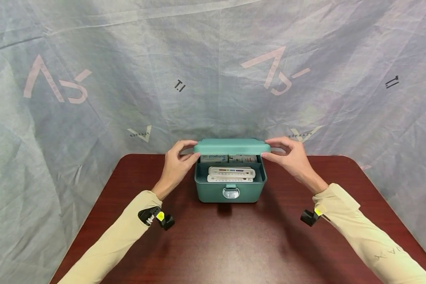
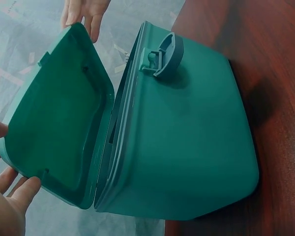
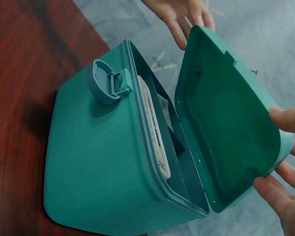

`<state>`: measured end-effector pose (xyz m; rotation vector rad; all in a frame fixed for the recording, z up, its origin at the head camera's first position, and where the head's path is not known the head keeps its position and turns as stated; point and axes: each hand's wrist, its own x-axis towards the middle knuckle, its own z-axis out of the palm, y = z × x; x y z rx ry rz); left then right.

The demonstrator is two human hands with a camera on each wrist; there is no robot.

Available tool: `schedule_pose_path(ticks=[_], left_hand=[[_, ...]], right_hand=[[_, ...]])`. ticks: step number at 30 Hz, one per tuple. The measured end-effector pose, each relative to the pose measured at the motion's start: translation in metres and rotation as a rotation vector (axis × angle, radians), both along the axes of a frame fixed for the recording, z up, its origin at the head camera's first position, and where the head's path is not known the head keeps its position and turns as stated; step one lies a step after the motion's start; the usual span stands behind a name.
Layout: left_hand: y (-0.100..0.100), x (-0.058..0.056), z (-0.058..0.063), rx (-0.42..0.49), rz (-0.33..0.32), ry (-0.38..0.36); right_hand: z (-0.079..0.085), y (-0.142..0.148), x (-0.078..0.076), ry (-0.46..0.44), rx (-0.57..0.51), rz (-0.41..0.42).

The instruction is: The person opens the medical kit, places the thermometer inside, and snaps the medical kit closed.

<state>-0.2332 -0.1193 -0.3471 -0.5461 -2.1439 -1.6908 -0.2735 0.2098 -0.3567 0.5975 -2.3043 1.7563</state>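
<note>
A teal medicine box [image 1: 207,193] stands on the table with its hinged lid [image 1: 232,146] raised. At the lid's left end my left hand [image 1: 174,167] grips the edge between thumb and fingers. My right hand [image 1: 295,157] holds the opposite end the same way. Inside the front compartment lie two white thermometers [image 1: 232,172], one overlapping the other. Behind a divider are flat packets, one printed "Surgical" [image 1: 214,158]. The front latch [image 3: 107,82] is flipped outward in the right wrist view. From the left wrist view, the lid's hollow underside [image 2: 59,113] shows, while the contents are mostly hidden.
The box sits near the back of a dark red-brown table [image 1: 227,244]. A grey printed cloth [image 1: 213,71] hangs close behind the table and down both sides. Each sleeved wrist carries a small black camera, such as the right wrist camera [image 1: 309,217].
</note>
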Motion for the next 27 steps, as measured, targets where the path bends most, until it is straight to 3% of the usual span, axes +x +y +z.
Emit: schedule_pose_path(ticks=[27], left_hand=[[-0.0011,0.0077,-0.0074,-0.008,-0.018,0.006]], right_hand=[[-0.0061,0.0001,0.0064,-0.032,0.018,-0.003]])
